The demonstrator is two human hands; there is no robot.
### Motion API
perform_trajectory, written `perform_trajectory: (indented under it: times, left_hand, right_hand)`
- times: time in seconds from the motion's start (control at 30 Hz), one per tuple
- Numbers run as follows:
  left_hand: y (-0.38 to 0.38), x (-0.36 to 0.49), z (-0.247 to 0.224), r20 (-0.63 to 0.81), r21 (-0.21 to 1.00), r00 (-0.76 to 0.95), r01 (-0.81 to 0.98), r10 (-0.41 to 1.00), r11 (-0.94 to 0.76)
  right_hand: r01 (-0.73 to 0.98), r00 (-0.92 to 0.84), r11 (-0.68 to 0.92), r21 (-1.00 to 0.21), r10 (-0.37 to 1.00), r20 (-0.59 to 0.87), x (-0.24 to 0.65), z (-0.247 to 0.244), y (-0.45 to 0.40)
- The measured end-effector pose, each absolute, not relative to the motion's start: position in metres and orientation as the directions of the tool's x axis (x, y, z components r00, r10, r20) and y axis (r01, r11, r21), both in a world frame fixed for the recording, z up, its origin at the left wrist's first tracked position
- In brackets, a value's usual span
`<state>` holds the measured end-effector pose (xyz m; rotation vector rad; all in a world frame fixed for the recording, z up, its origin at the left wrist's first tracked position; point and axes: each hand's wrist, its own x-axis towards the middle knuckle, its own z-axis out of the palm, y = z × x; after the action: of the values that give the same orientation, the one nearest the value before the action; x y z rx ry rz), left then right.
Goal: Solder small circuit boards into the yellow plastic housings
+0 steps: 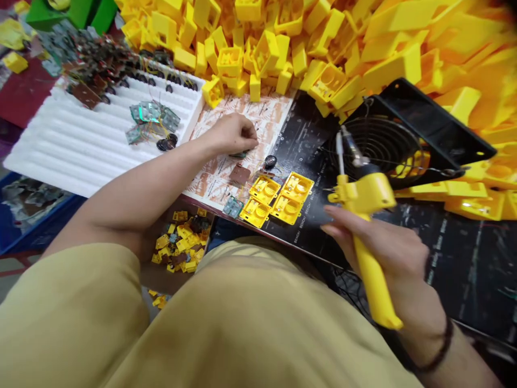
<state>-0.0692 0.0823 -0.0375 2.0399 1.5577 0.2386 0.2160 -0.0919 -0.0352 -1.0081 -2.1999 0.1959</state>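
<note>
My left hand [232, 134] rests, fingers curled, on a printed paper mat [214, 183], just above a small dark green part [239, 155]. What its fingertips hold, if anything, is hidden. My right hand [377, 237] grips a yellow-handled soldering iron [369, 258], its metal tip [338, 144] pointing up and away from me. Several open yellow plastic housings [274, 200] lie on a black mat [302, 134], left of the iron. Nearby on the paper are a brown circuit board [239, 175] and a small green circuit board [233, 207].
A large heap of yellow plastic housings [250, 37] rises beyond the mats. A black fan with a wire guard [383, 140] sits right of the tip. A white ribbed foam tray [92, 140] holds wired boards. A cardboard box [181, 248] with yellow parts sits below my left arm.
</note>
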Motion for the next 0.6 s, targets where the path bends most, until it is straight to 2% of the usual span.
perform_trajectory:
  times: [0.1,0.17,0.27,0.33,0.43,0.53,0.6]
  left_hand:
    - [0.079,-0.078,-0.034,-0.144,0.71,0.393,0.68,0.908,-0.182]
    - [0.074,-0.084,-0.025,-0.096,0.787,0.449,0.58,0.888,-0.208]
    - [0.063,-0.079,-0.009,-0.03,0.817,0.552,0.494,0.833,-0.298]
    - [0.05,-0.067,-0.001,-0.059,0.796,0.656,0.485,0.752,-0.361]
    - [0.028,-0.046,0.001,-0.131,0.654,0.728,0.574,0.673,-0.493]
    - [0.011,-0.03,-0.004,-0.123,0.368,0.715,0.677,0.688,-0.637]
    - [0.005,-0.025,-0.007,-0.109,0.232,0.718,0.691,0.687,-0.685]
  right_hand:
    - [0.608,-0.466,0.692,-0.39,0.709,0.53,0.207,-0.043,-0.087]
    - [0.617,-0.462,0.685,-0.387,0.714,0.526,0.2,-0.052,-0.086]
    - [0.644,-0.461,0.674,-0.361,0.719,0.52,0.186,-0.064,-0.08]
    - [0.659,-0.446,0.662,-0.356,0.726,0.524,0.178,-0.065,-0.076]
    - [0.66,-0.384,0.644,-0.387,0.732,0.563,0.178,-0.054,-0.076]
    - [0.637,-0.359,0.662,-0.394,0.708,0.609,0.192,-0.033,-0.087]
    - [0.62,-0.386,0.674,-0.402,0.708,0.591,0.208,-0.021,-0.098]
